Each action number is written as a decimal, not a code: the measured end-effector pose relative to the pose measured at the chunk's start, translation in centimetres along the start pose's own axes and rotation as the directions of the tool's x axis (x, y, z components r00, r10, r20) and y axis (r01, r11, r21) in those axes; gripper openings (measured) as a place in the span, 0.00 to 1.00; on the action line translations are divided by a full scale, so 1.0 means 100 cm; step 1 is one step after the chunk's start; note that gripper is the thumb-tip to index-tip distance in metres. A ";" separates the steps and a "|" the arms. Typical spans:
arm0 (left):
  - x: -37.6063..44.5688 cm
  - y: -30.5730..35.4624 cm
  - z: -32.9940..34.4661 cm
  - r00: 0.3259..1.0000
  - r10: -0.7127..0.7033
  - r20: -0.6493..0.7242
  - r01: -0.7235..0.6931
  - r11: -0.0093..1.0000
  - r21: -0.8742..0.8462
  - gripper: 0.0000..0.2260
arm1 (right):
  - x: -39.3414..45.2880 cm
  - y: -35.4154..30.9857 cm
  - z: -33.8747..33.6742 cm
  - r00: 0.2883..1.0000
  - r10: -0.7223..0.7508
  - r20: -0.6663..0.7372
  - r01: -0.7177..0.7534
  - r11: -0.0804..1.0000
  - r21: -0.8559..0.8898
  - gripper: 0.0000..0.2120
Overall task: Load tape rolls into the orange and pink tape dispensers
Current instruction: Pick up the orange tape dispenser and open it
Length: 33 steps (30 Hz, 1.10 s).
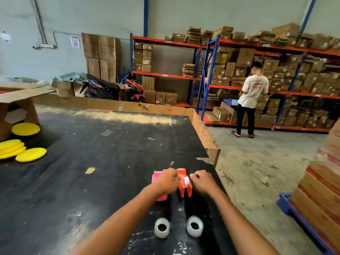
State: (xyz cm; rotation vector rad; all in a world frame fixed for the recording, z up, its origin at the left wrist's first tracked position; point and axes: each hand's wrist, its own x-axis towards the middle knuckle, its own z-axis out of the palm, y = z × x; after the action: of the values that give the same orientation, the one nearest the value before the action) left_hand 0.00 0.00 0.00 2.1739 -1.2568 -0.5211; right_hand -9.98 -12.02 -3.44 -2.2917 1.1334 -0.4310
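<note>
Standing by the black worktable (77, 162), I saw both of the person's arms stretched out over it toward two small tape dispensers set side by side near its right edge. The left hand (166, 180) lay curled over the pink dispenser (156, 179), covering most of it, with its fingertips reaching across to the orange dispenser (184, 187); whether it truly gripped either one I could not tell. The right hand (202, 181) was closed in a pinch just beside the orange dispenser, thumb and forefinger nipping something small and pale (a tape end, perhaps, though it was too small to be sure). A white roll (186, 181) already sat in the orange one. Nearer the person, two clear tape rolls (161, 227) (195, 226) lay flat on the table, close together and untouched. Far off to the left lay several yellow round pads (25, 128), and across the room someone in a white shirt (251, 97) stood facing shelves of cardboard boxes (294, 74).
</note>
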 end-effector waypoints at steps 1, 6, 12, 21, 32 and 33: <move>0.004 0.000 0.009 1.000 -0.029 0.008 0.029 0.999 -0.028 0.14 | -0.002 0.006 0.004 1.000 0.010 0.022 -0.011 0.999 0.031 0.19; 0.007 0.004 0.033 0.973 -0.231 -0.021 0.204 0.895 -0.396 0.11 | -0.015 0.012 0.017 1.000 0.010 0.024 -0.015 0.972 0.233 0.16; 0.011 0.004 0.036 0.928 -0.327 -0.177 0.135 0.741 -0.658 0.12 | -0.035 -0.005 0.008 0.992 -0.064 -0.113 0.110 0.875 0.472 0.06; -0.015 -0.001 -0.005 0.956 -0.235 -0.174 -0.013 0.562 -0.827 0.09 | -0.048 -0.046 -0.026 0.980 -0.179 -0.086 0.193 0.758 0.622 0.14; -0.039 -0.008 -0.014 0.943 -0.191 -0.271 -0.085 0.653 -0.753 0.16 | -0.069 -0.089 -0.004 0.931 -0.320 -0.174 0.364 0.811 0.458 0.09; -0.042 -0.007 -0.016 0.937 -0.194 -0.290 -0.095 0.659 -0.746 0.15 | -0.070 -0.091 -0.001 0.930 -0.320 -0.182 0.368 0.807 0.462 0.09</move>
State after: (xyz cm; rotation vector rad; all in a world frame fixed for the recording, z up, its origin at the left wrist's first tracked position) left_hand -0.60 4.36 0.93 1.4816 -0.6039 -0.5267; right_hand -8.47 -1.91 1.80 -2.0221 0.5457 -0.8709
